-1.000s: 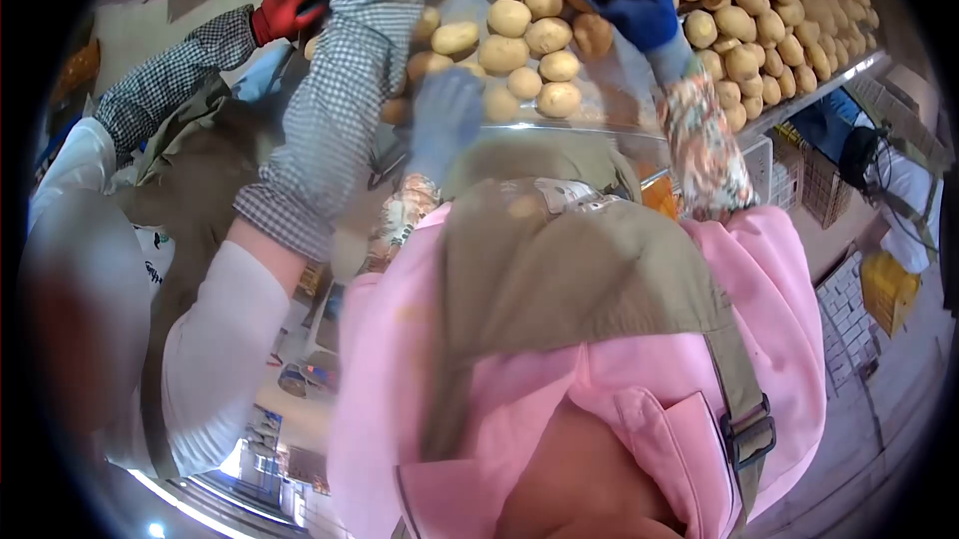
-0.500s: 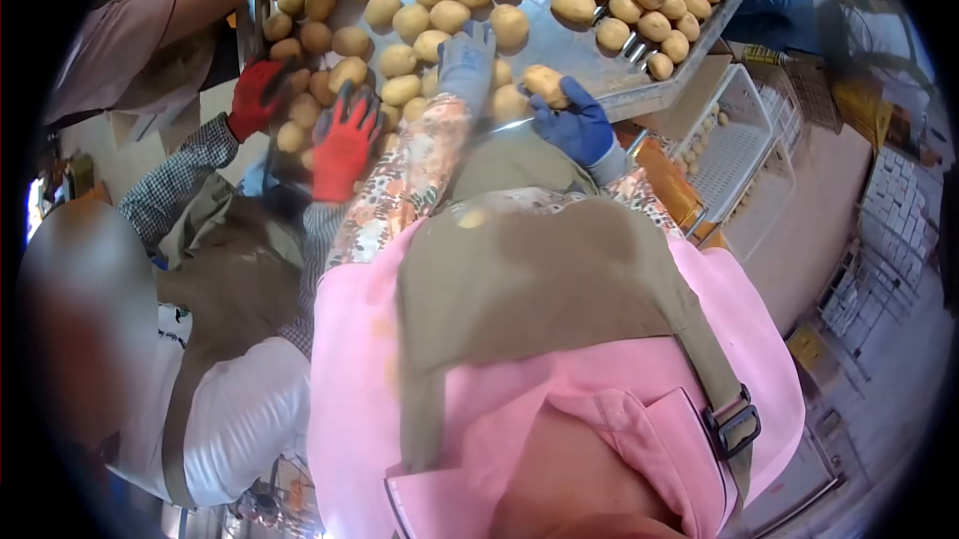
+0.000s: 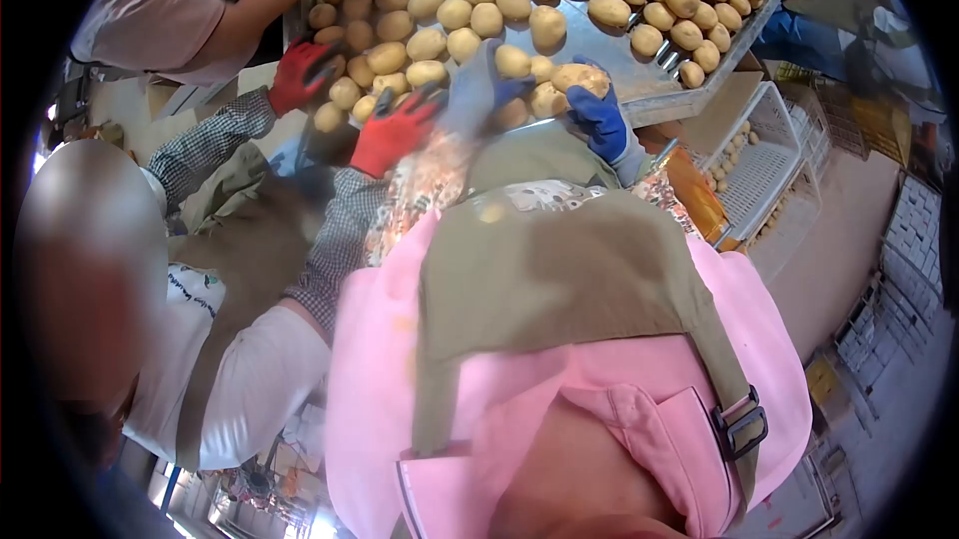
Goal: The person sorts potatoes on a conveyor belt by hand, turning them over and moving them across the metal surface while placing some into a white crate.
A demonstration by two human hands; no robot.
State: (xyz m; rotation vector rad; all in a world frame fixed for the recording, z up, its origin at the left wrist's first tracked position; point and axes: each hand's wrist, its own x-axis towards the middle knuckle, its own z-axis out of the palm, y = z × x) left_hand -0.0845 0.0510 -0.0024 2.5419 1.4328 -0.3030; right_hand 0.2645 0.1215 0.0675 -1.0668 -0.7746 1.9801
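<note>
In a blue glove, my right hand (image 3: 601,127) is closed around a potato (image 3: 579,78) at the near edge of the metal table (image 3: 654,99). My left hand (image 3: 478,89), gloved in grey and blue, is smeared by motion over the near edge, among loose potatoes. Its fingers point toward a potato (image 3: 512,61) to the right, and their grip is lost in the blur. Another potato (image 3: 546,100) lies just left of the one in my right hand.
Potatoes crowd the table, piled thickest at the far right. On my left, a co-worker's red gloves (image 3: 397,129) reach among them, close to my left forearm. Another person's arm (image 3: 280,4) comes in at upper left. A white crate (image 3: 764,164) holding potatoes stands at right.
My left hand has turned from reaching forward to pointing right. My right hand still holds a potato. The co-worker's nearer red glove has moved closer to my left arm. The whole view has shifted.
</note>
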